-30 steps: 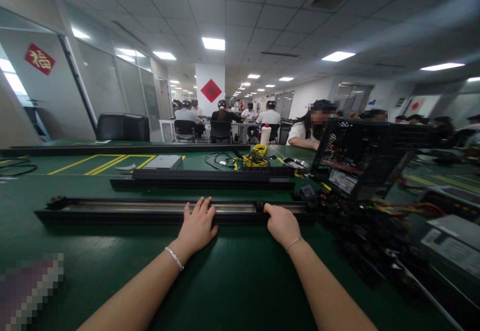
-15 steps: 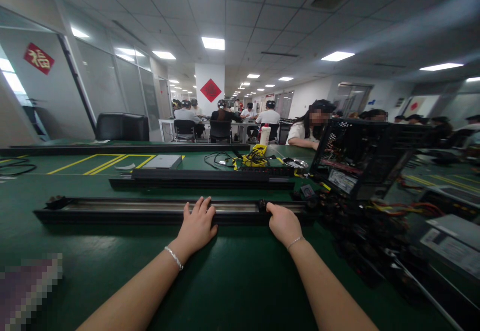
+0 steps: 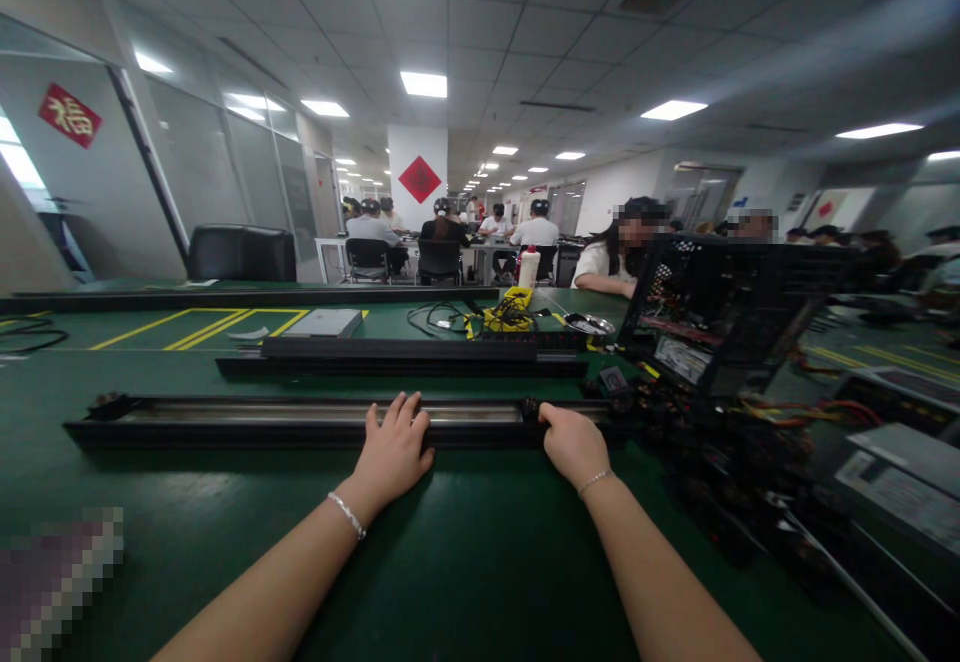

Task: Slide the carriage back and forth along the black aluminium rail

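A long black rail point(image 3: 247, 434) with a shiny metal channel lies across the green table in front of me. My left hand point(image 3: 394, 450) rests on its middle, fingers spread over the channel and thumb near the front edge. Toward the rail's right end, a small black sliding block point(image 3: 529, 409) sits in the channel. My right hand point(image 3: 576, 447) is closed at the right side of this block, its index finger and thumb against it. The other fingers are curled, and their contact with the block is partly hidden.
Behind lies a second black rail point(image 3: 405, 357), with a flat silver box point(image 3: 322, 323) beyond it. An open computer case point(image 3: 720, 312) stands at right, near a dark heap of cables and fans point(image 3: 720, 472) and a power supply point(image 3: 892, 477). A person point(image 3: 600, 262) sits across the table.
My right hand has slid the small black block slightly to the right along the rail. My left hand stays where it was on the rail.
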Available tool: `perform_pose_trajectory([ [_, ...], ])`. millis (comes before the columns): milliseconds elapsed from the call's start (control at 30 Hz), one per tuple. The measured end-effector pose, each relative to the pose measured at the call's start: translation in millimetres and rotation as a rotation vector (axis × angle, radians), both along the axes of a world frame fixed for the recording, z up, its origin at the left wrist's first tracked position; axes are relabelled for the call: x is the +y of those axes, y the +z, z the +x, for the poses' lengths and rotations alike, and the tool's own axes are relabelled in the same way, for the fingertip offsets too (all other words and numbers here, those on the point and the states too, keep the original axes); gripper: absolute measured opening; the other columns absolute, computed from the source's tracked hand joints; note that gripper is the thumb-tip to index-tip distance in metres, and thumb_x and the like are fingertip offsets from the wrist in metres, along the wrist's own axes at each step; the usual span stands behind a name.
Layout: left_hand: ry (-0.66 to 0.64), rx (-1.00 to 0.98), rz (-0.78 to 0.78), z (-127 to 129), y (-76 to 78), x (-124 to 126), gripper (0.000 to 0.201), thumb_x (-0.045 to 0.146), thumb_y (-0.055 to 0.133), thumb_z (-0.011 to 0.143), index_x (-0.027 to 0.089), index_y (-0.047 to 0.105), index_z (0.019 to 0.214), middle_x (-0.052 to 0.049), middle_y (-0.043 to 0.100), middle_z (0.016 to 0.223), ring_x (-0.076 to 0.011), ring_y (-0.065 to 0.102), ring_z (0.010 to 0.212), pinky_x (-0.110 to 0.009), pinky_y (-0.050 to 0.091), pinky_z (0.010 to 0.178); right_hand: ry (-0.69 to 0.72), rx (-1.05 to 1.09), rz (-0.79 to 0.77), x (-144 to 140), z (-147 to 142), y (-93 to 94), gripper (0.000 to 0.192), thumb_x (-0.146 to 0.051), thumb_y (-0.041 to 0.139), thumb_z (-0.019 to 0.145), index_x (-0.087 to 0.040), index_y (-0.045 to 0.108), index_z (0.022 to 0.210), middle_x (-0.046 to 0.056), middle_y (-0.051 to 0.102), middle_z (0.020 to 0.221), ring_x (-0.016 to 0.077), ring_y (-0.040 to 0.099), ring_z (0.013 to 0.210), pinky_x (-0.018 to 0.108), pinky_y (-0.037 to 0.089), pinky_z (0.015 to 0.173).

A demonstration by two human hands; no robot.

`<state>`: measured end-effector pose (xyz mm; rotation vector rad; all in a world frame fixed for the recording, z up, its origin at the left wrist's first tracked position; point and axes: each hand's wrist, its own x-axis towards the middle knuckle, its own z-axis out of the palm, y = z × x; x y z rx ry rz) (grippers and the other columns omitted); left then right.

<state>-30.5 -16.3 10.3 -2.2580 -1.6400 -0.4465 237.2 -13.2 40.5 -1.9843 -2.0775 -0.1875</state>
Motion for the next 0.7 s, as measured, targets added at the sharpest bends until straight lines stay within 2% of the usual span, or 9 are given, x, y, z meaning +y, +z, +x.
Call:
perform_pose_trajectory([
  [400,0.006,-0.004,-0.016,0.8,1.6,-0.4,0.037,0.034,0.051,0.075,0.023,0.055,0.110,-0.012,0.039,0.141,-0.0306,0.028,0.132,-0.060,0.017,0.104,-0.060,0.012,-0.010,0.1,7.7,0.3,0.029,-0.012,0.038,0.077,-0.025,0.061,0.088,0.002,0.067,0.087,0.0152,0.057,0.076,0.026,0.029,0.061],
  [700,-0.003,-0.003,0.002,-0.3,0.4,0.2,0.036,0.034,0.052,0.075,0.022,0.055,0.108,-0.012,0.040,0.140,-0.0311,0.029,0.132,-0.060,0.018,0.103,-0.055,0.023,0.018,2.6,11.0,-2.0,0.028,-0.014,0.037,0.079,-0.023,0.062,0.086,0.002,0.066,0.088,0.0146,0.055,0.079,0.026,0.031,0.066],
])
